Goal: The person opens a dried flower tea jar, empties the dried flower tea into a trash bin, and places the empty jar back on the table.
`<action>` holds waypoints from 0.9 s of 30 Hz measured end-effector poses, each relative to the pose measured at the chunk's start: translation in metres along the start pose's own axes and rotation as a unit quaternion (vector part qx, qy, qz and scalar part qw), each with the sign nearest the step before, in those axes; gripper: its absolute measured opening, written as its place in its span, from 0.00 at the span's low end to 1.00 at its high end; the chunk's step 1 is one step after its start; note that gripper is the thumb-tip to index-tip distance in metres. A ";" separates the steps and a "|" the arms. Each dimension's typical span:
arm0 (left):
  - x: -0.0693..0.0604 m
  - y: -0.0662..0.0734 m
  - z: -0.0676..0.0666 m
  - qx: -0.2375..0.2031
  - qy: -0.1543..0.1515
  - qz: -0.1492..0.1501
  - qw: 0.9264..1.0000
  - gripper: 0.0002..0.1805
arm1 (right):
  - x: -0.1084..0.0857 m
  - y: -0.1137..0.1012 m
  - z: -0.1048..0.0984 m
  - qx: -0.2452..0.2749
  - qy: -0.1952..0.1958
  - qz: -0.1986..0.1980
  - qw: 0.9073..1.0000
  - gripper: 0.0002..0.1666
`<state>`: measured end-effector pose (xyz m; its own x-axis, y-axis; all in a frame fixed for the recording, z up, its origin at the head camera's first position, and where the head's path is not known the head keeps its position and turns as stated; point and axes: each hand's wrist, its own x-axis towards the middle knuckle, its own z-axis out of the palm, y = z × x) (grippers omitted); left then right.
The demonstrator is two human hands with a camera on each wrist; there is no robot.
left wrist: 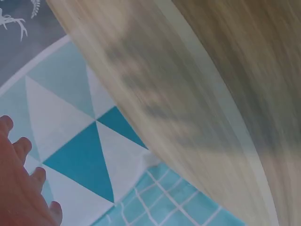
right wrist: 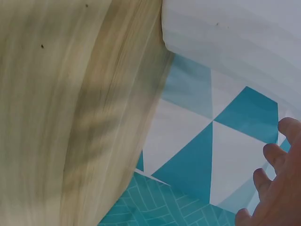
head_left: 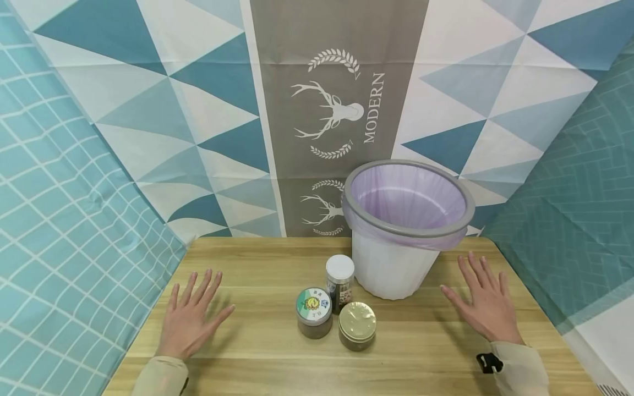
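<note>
We see three upright jars grouped mid-desk: a green-and-white-lidded jar (head_left: 314, 311) on the left-edge side, a gold-lidded jar (head_left: 358, 325) a little closer to us, and a taller white-capped jar (head_left: 340, 275), its long axis vertical, set behind toward the far edge, just beside the white bin (head_left: 391, 269) near the far right corner. Our left hand (head_left: 190, 320), spread wide with nothing in it near the desk's (head_left: 257, 366) left edge, has the green-and-white-lidded jar to its right; our right hand (head_left: 490, 305), equally wide and bare near the right edge, is the nearer to the bin, which lies to its left.
</note>
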<state>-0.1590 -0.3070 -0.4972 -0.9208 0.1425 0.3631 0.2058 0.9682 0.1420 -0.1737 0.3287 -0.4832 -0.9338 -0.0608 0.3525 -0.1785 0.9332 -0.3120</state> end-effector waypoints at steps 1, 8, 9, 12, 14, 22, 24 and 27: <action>0.001 0.002 0.001 -0.001 0.003 0.004 1.000 0.48 | -0.001 -0.001 0.000 0.002 0.000 -0.003 1.000 0.53; 0.011 0.052 0.007 -0.034 0.078 0.084 0.993 0.45 | -0.005 -0.027 0.004 0.015 0.017 -0.020 1.000 0.52; 0.012 0.064 0.007 -0.043 0.092 0.100 0.990 0.45 | -0.006 -0.032 0.005 0.015 0.018 -0.021 1.000 0.51; 0.013 0.103 0.007 -0.080 0.121 0.150 0.978 0.42 | -0.011 -0.051 0.009 0.019 0.005 -0.020 1.000 0.47; 0.010 0.130 0.009 -0.108 0.116 0.179 0.971 0.40 | -0.014 -0.063 0.014 0.031 -0.003 -0.026 0.999 0.44; -0.004 0.207 0.027 -0.166 0.031 0.221 0.961 0.35 | -0.017 -0.111 0.039 0.067 -0.039 -0.092 0.993 0.47; -0.007 0.216 0.029 -0.178 0.008 0.220 0.959 0.35 | -0.018 -0.121 0.045 0.076 -0.057 -0.100 0.990 0.49; -0.011 0.226 0.032 -0.192 -0.052 0.198 0.960 0.37 | -0.020 -0.134 0.054 0.090 -0.082 -0.104 0.987 0.53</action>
<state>-0.1133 -0.0832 -0.4984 -0.7688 0.5235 0.3674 0.6356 0.6894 0.3476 -0.1479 0.1856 -0.4956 -0.9062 -0.3153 0.2817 -0.4102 0.8172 -0.4049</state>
